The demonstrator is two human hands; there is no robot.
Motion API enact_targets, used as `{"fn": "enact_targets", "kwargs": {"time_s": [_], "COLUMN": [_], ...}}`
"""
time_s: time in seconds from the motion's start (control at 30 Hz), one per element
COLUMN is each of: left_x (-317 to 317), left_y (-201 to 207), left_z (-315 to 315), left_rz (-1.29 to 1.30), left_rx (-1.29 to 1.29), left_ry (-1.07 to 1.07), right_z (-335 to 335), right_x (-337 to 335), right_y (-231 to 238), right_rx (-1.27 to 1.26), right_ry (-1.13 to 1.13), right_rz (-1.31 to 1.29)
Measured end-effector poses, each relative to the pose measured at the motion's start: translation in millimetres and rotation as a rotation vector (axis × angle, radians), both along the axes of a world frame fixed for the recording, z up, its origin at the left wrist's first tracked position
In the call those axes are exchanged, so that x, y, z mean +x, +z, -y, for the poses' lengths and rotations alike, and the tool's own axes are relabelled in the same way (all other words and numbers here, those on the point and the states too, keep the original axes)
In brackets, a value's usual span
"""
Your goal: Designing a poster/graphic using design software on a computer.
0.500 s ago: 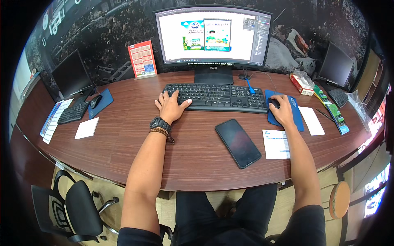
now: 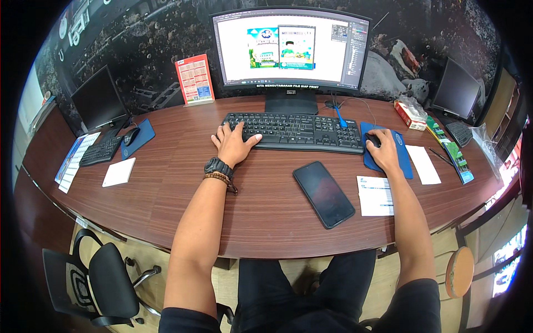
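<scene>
Black keyboard (image 2: 297, 134) lies beneath the left fingers (image 2: 239, 131)

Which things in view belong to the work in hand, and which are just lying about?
In use: large keyboard, under the left grip; black mouse, under the right grip; blue pad beneath that mouse; lit monitor.

Seemingly just lying about: phone; printed sheet; red-and-white box; desk calendar; smaller keyboard at left.
</scene>
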State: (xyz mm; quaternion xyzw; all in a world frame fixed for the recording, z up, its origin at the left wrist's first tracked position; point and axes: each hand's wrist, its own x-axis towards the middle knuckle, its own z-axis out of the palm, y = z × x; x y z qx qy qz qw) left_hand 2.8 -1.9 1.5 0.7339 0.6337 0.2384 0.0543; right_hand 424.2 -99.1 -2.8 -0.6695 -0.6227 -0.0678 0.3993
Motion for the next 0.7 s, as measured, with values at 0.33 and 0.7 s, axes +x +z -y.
{"fn": "enact_targets", "kwargs": {"time_s": [0.33,0.7], "left_x": [0.4,3.4], "left_y": [1.0,-0.4], "left_z": [-0.2,-6.4], "left_rz": [-0.005,-0.075], "left_rx": [0.021,0.143], "left_ry": [-0.002,0.094], "right_z": [-2.4,0.5], "right_x": [1.4,-5.3], "right_y": [-2.7,4.2], "right_rx": [-0.002,-0.049], "right_ry": [-0.045,-0.118], "right_rz": [-0.017,-0.008]}}
